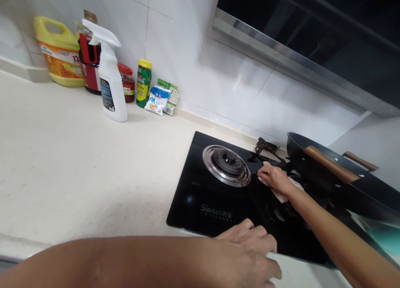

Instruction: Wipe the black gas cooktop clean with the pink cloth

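My right hand [275,179] is closed on a pale cloth [280,197] and presses it on the black glass gas stove [193,179], just right of the uncovered burner [227,165]. Part of the cloth is hidden under the palm and wrist. At the front edge of the stove hovers my left hand [250,252], its fingers loosely bent and apart, holding nothing. Whether it touches the counter or stove edge I cannot tell.
A large black wok [331,167] with wooden handles covers the stove's right side. Behind my right hand is a black pan support [267,146]. A white spray bottle [111,79], a yellow jug [59,54] and several seasonings line the wall. The range hood [281,50] hangs above.
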### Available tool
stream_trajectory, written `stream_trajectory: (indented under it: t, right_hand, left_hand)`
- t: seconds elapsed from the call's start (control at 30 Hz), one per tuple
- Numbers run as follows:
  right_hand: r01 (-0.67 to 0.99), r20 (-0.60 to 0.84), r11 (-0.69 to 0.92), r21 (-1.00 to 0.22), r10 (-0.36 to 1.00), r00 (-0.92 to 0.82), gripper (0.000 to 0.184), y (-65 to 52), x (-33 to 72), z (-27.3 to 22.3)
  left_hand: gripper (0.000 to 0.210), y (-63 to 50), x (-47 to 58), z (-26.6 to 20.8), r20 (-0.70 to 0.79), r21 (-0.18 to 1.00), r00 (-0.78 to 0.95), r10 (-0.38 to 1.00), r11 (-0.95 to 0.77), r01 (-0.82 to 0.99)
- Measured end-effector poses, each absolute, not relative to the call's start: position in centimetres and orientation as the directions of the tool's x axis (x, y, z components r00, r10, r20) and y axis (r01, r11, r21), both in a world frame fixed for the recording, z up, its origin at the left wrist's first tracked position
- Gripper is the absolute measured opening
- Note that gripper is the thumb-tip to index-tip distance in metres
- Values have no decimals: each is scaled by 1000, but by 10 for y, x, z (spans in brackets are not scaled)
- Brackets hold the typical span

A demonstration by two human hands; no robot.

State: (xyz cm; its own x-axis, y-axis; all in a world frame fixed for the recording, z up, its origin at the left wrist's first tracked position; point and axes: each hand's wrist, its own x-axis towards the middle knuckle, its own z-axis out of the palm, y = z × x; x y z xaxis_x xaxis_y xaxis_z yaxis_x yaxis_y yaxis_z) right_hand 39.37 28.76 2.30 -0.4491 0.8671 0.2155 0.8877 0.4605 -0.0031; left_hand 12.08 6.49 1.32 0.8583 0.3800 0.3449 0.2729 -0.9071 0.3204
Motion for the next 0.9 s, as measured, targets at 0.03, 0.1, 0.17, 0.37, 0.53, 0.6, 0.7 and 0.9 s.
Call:
stream_trajectory:
  t: [0.03,0.1,0.17,0.37,0.53,0.6,0.7,0.9]
  right_hand:
    - [885,213,466,-6,865,-454,25,285,394,23]
    - [888,207,460,-14,870,-447,25,284,395,24]
    - [898,203,440,-20,881,-427,24,289,394,24]
    - [913,212,409,-18,894,-396,23,293,390,25]
    - [924,202,382,-27,907,-369,22,286,392,23]
    - [937,211,347,-36,919,-332,20,293,390,22]
    - [948,231,314,-49,927,-295,19,302,386,22]
    - [913,198,394,-110,908,-368,24,278,395,23]
  left_hand:
    - [30,65,121,13,340,320,861,379,-907,273]
    - [30,65,121,13,329,318,864,382,-906,279]
    - [30,65,122,13,329,316,860,389,-904,288]
    - [30,65,119,16,350,303,864,362,-916,261]
    - [31,64,119,17,316,330,871,375,-905,270]
    - [31,64,120,16,323,334,864,388,-900,279]
    - [31,64,121,14,312,330,866,391,-899,287]
    - [32,64,122,9,366,313,846,388,-907,281]
